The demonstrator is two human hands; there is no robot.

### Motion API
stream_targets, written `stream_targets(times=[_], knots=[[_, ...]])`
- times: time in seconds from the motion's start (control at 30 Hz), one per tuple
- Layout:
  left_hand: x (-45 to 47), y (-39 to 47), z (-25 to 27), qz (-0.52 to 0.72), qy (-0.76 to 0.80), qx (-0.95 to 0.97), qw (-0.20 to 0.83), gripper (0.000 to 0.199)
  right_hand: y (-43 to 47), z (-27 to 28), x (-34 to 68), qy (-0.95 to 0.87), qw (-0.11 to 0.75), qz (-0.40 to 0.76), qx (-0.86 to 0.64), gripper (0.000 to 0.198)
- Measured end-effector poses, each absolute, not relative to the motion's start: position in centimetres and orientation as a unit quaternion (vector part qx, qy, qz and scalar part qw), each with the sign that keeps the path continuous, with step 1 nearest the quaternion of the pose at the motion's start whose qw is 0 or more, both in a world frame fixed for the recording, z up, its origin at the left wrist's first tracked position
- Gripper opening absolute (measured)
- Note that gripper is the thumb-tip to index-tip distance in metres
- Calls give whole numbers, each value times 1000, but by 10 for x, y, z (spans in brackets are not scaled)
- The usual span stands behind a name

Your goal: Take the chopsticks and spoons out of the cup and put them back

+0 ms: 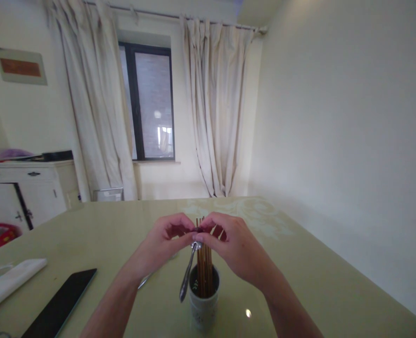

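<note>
My left hand and my right hand meet above the table, thumbs and index fingertips closed together. A metal spoon hangs at a slant from the fingertips, handle down; its shiny head is mostly covered by the thumbs. A small dark thing shows between the fingertips, too small to name. Behind and below the fingers, several brown chopsticks stand in a pale cup with a dark inside. Whether the fingers touch the chopsticks, I cannot tell.
Another metal utensil lies on the glossy greenish table, partly behind my left wrist. To the left are a flat black object and a white box-like object. A white cabinet, curtains and a wall surround the table.
</note>
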State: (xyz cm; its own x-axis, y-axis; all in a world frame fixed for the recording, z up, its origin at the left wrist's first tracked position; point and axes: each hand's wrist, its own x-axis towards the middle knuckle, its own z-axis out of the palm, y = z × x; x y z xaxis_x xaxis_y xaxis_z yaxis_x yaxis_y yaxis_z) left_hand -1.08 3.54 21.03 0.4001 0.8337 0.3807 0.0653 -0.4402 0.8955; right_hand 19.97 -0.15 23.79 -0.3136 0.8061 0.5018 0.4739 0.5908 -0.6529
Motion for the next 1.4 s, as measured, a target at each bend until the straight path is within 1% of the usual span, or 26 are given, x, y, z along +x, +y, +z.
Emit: stream_targets(times=[0.07, 0.13, 0.2, 0.23, 0.27, 0.33, 0.37, 0.4, 0.43, 0.5, 0.6, 0.83, 0.9, 1.03, 1.13, 1.2, 1.33, 1.4], knots=[[-3, 30, 214, 468, 291, 702, 451, 31, -2, 240, 203, -781, 436, 189, -404, 14], [-3, 31, 215, 452, 278, 700, 478, 32, -3, 244, 209, -774, 451, 177, -407, 10], [-9, 41, 208, 424, 294, 709, 481, 41, -4, 247, 216, -766, 464, 158, -416, 8], [-14, 49, 201, 413, 324, 716, 460, 43, -3, 249, 219, -760, 468, 147, -425, 9], [-20, 59, 192, 402, 364, 726, 423, 41, -3, 249, 222, -755, 470, 138, -437, 10], [-33, 81, 167, 366, 474, 747, 287, 27, 0, 249, 225, -749, 459, 126, -461, 11], [-38, 91, 153, 321, 523, 758, 220, 21, 2, 249, 226, -751, 445, 122, -472, 11], [-44, 99, 138, 281, 560, 762, 165, 20, 3, 247, 225, -755, 427, 120, -482, 9], [-48, 106, 125, 241, 575, 770, 135, 25, 5, 245, 223, -761, 407, 120, -491, 6], [-54, 113, 103, 163, 581, 788, 119, 36, 9, 240, 218, -774, 365, 121, -503, 7], [-56, 116, 85, 98, 581, 798, 131, 38, 13, 232, 209, -787, 310, 112, -521, 10], [-55, 118, 77, 107, 590, 789, 132, 31, 17, 219, 197, -807, 165, 65, -564, 11], [-53, 119, 74, 114, 589, 788, 141, 30, 17, 216, 194, -810, 140, 60, -567, 12], [-50, 120, 70, 123, 587, 784, 160, 19, 18, 211, 192, -812, 115, 37, -571, 15], [-52, 119, 74, 134, 579, 785, 172, 19, 17, 212, 193, -809, 123, 33, -574, 15], [-54, 117, 82, 146, 562, 787, 207, 18, 16, 215, 195, -804, 143, 39, -575, 14], [-58, 104, 119, 215, 483, 784, 325, 9, 13, 225, 198, -794, 230, 51, -561, 12], [-58, 94, 144, 268, 432, 781, 362, 12, 11, 230, 198, -790, 283, 61, -541, 15]])
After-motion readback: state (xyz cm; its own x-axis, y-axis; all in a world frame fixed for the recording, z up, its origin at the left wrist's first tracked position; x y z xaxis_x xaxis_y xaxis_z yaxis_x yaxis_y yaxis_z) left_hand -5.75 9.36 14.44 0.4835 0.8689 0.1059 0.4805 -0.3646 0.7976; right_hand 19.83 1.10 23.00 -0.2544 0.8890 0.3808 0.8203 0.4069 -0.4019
